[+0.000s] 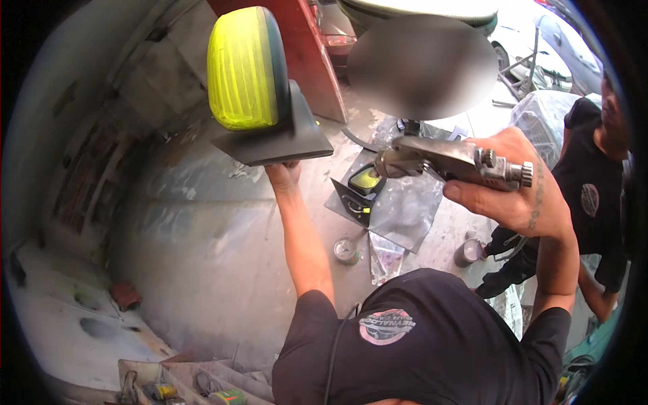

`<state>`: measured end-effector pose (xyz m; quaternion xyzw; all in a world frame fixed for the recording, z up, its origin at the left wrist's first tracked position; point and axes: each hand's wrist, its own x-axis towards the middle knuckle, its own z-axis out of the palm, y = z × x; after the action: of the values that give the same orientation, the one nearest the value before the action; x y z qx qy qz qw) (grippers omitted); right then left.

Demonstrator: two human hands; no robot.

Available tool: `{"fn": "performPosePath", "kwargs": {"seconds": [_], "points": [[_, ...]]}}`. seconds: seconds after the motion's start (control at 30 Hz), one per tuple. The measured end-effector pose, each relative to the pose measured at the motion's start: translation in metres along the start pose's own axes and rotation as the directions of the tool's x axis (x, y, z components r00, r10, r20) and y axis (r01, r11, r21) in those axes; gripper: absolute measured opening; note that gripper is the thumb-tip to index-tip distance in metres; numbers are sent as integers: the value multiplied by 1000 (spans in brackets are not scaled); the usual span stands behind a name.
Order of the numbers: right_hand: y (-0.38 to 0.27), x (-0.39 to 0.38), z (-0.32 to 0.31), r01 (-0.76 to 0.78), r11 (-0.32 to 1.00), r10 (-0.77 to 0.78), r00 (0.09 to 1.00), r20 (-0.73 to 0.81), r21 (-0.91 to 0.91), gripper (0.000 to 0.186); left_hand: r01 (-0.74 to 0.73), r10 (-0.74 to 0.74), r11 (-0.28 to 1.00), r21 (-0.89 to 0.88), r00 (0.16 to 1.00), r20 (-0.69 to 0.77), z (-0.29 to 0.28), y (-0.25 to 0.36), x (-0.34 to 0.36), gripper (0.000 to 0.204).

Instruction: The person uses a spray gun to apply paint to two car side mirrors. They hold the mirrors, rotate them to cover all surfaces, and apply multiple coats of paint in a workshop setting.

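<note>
My left hand (283, 174) grips the underside of a car side mirror (260, 88), glass masked in yellow tape, holding it raised out in front of me. My right hand (513, 189) is closed round a metal spray gun (445, 162), nozzle pointing left toward the mirror but well apart from it. Below, a second masked mirror (361, 189) lies on the floor beside plastic sheeting (405, 209).

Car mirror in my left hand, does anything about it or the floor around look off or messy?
The car mirror looks sound, its housing wrapped in yellow-green masking. The left hand holds it up by its base; the right hand grips a spray gun. The floor is blotched with paint overspray. Nothing looks spilled.
</note>
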<state>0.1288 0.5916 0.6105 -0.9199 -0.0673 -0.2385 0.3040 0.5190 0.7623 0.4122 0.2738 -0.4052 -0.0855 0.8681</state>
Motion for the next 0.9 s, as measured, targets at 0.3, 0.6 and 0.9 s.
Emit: {"fn": "performPosePath", "kwargs": {"seconds": [0.3, 0.6, 0.9], "points": [[24, 1, 8, 189, 708, -355, 928, -111, -680, 29, 47, -47, 998, -29, 999, -17, -4, -18, -16, 22], [4, -16, 1, 73, 920, -96, 994, -42, -386, 22, 96, -96, 995, 0, 994, -43, -14, -28, -20, 25], [5, -15, -10, -18, 966, -18, 990, -138, -256, 18, 95, -97, 994, -55, 995, -30, -21, -31, -19, 26]]}}
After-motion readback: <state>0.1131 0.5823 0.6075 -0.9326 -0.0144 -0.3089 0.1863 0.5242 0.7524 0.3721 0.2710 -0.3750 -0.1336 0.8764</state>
